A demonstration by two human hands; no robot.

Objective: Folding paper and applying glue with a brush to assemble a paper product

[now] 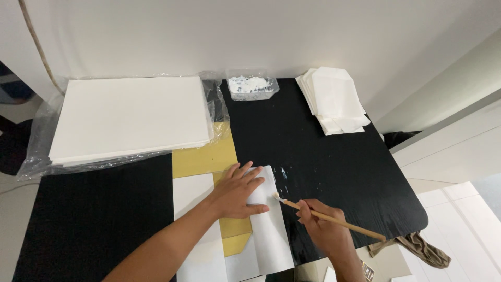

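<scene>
paper [269,219], white and smooth, lies folded over a gold sheet [203,156] on the black grained table [334,151]. left hand [237,192] presses flat on it, fingers spread. right hand [322,225] pinches a thin wooden brush [329,218], bristles at the paper's edge.

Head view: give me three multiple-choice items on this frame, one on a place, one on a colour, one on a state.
1. Where does the clear plastic tub of white paste stand?
A. at the table's far edge, by the wall
B. on the floor
C. on the paper stack

2. What colour is the template under the folded sheet?
A. red
B. yellow
C. blue

3. What is the left hand doing?
A. lying flat on the folded white sheet
B. holding the brush
C. lifted off the table

Answers: 1 A, it sits on the black table near the wall. 2 B, yellow shows around the white paper. 3 A, palm down, while the right hand grips the brush.
</scene>
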